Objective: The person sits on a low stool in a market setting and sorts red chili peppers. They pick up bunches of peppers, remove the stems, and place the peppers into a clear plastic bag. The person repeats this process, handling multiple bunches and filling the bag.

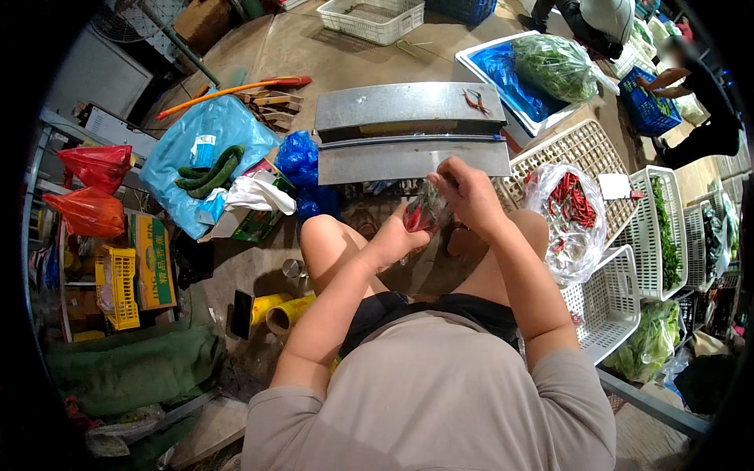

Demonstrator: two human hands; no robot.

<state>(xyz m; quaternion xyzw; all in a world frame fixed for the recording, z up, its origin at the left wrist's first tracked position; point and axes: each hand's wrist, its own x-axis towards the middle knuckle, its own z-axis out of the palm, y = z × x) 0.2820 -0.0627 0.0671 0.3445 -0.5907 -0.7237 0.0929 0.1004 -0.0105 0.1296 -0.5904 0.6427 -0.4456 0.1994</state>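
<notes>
Between my knees, my left hand [389, 240] grips a bundle of red chillies [418, 216] in clear plastic film. My right hand [471, 197] pinches the top of that film with bent fingers. Just beyond both hands stands a metal film-wrap dispenser [412, 162], with a dark slot across its middle. A few loose chillies [476, 102] lie on its far plate. By my right knee, a clear plastic bag [559, 250] gapes around many more red chillies [571, 200]. My fingers partly hide the bundle.
A slatted plastic crate [580, 144] lies under the chilli bag, near a white basket [612, 318]. Cucumbers [215, 173] rest on blue plastic [159, 171] at left. A foam box [471, 73] holds bagged greens [551, 65]. A person [695, 88] handles a blue crate [648, 112].
</notes>
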